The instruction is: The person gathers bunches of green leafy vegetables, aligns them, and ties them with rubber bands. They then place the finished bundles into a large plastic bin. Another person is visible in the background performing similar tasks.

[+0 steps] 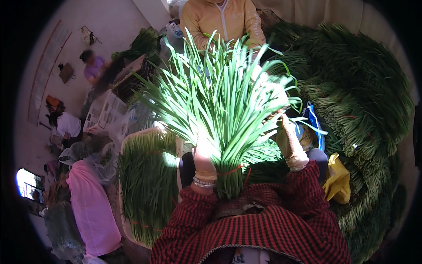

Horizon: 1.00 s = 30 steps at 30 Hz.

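Note:
A large bunch of long flat green leaves, likely garlic chives (227, 109), stands upright before me, its leaves fanned out at the top. A thin red tie (230, 171) circles its lower stems, which are against my lap. My left hand (205, 150), in a thin glove with a beaded bracelet at the wrist, grips the bunch from the left, just above the tie. At the right edge of the leaves is my gloved right hand (291, 140), its fingers raised among a few bent blades. Glare hides whether those fingers pinch any.
A pale crate (179, 151) of tied bunches stands at my left. Stacked bunches (359, 99) fill the right side. A yellow bag (338, 181) lies by my right knee, a pink sack (94, 211) at far left. A person in a yellow jacket (221, 19) sits opposite; others work beyond.

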Each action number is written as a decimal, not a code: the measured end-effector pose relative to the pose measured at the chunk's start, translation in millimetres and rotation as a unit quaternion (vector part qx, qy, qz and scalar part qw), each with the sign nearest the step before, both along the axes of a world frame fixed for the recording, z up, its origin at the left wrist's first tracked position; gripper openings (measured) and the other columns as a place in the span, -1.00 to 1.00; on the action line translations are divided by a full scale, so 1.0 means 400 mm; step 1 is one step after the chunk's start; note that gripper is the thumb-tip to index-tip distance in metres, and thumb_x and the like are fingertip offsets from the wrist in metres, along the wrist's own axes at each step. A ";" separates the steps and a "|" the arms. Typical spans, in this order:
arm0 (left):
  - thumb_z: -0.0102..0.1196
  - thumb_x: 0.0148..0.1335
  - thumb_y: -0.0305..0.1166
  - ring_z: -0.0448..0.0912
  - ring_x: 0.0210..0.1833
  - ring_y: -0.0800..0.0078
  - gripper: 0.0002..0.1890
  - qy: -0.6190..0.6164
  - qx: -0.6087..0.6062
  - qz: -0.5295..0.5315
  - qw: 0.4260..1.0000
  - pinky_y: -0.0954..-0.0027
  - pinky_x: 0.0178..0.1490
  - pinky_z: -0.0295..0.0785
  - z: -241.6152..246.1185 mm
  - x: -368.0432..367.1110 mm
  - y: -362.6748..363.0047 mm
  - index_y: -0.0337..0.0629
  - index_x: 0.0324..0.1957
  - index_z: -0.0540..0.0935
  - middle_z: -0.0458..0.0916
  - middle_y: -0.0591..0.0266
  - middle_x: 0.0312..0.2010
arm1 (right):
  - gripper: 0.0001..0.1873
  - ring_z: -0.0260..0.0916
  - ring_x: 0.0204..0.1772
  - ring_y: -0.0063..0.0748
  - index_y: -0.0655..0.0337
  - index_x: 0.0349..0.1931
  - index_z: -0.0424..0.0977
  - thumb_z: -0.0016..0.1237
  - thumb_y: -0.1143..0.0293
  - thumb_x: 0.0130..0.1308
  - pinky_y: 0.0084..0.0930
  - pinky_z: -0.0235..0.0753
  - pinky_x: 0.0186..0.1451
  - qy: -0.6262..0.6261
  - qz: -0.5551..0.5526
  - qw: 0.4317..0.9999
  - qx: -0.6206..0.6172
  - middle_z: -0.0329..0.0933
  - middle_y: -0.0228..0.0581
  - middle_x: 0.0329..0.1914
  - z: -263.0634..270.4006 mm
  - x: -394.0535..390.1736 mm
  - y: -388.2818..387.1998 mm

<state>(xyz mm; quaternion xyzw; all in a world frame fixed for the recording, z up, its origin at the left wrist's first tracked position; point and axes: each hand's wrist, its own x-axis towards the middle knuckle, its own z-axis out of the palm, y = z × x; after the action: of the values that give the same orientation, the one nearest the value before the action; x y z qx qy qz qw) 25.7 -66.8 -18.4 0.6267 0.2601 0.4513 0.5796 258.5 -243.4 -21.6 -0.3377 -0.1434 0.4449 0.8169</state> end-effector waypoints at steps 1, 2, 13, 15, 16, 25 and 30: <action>-0.13 0.55 -0.38 0.46 -0.30 0.60 -0.59 -0.082 -0.066 -0.040 0.994 0.45 -0.24 0.46 0.022 0.011 0.001 -0.37 0.34 0.43 0.51 0.34 -0.35 | -0.11 0.13 0.55 -0.16 0.12 0.58 -0.14 0.09 0.07 0.44 -0.10 0.18 0.55 -0.041 0.008 0.999 -0.012 0.05 -0.20 0.60 0.000 -0.023 -0.003; -0.11 0.56 -0.36 0.46 -0.26 0.61 -0.60 -0.203 -0.170 -0.126 0.956 0.46 -0.20 0.45 0.049 0.028 0.011 -0.35 0.32 0.45 0.51 0.34 -0.31 | 0.00 0.08 0.58 -0.09 0.04 0.62 -0.26 0.15 0.10 0.40 -0.07 0.12 0.58 -0.104 0.050 0.992 -0.044 -0.05 -0.14 0.65 0.001 -0.050 -0.008; 0.12 0.28 -0.49 0.64 0.11 0.19 -0.58 0.081 -0.103 -0.235 0.963 0.33 0.16 0.60 0.156 0.040 0.024 -0.50 0.15 0.51 0.61 -0.07 0.10 | -0.43 0.60 0.06 -0.33 0.36 0.32 0.25 0.15 0.46 0.37 -0.37 0.61 0.17 -0.029 0.113 0.993 0.020 0.61 -0.09 0.08 -0.015 -0.153 0.036; 0.04 0.38 -0.37 0.64 0.08 0.23 -0.59 0.197 -0.299 -0.223 0.907 0.31 0.14 0.59 0.094 0.025 0.028 -0.45 0.17 0.49 0.63 -0.02 0.08 | -0.55 0.62 -0.01 -0.34 0.42 0.20 0.41 0.07 0.28 0.45 -0.41 0.62 0.10 -0.007 0.148 0.988 0.042 0.64 -0.09 0.02 0.005 -0.137 0.012; -0.03 0.46 -0.27 0.64 0.06 0.26 -0.57 0.209 -0.368 -0.189 0.886 0.30 0.13 0.58 0.056 0.026 0.020 -0.39 0.21 0.46 0.62 0.03 0.10 | -0.55 0.62 0.00 -0.35 0.42 0.19 0.43 0.04 0.25 0.46 -0.42 0.61 0.12 0.033 0.178 0.983 0.035 0.63 -0.10 0.04 0.017 -0.138 0.001; -0.19 0.56 -0.01 0.58 0.13 0.24 -0.52 -0.180 -0.421 -0.251 0.853 0.19 0.20 0.53 -0.030 0.086 0.066 -0.20 0.21 0.50 0.59 0.12 0.11 | -0.49 0.48 0.11 -0.43 0.31 0.17 0.48 -0.01 0.03 0.48 -0.46 0.51 0.21 -0.170 0.277 0.944 -0.056 0.54 -0.23 0.11 0.083 -0.163 0.029; -0.16 0.55 -0.02 0.55 0.19 0.21 -0.51 -0.093 -0.179 -0.255 0.946 0.17 0.24 0.50 0.012 0.080 0.104 -0.19 0.23 0.50 0.58 0.11 0.18 | -0.70 0.46 -0.20 -0.63 0.27 -0.05 0.61 0.05 0.20 0.50 -0.57 0.51 -0.05 -0.212 0.118 0.966 -0.089 0.60 -0.43 -0.26 0.129 -0.077 0.008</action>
<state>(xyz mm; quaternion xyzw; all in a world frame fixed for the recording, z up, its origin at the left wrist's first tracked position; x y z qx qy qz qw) 57.7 -25.2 -13.7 0.5131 0.1131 0.2908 0.7996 227.7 -240.1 29.9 -0.4764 -0.3116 0.4672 0.6765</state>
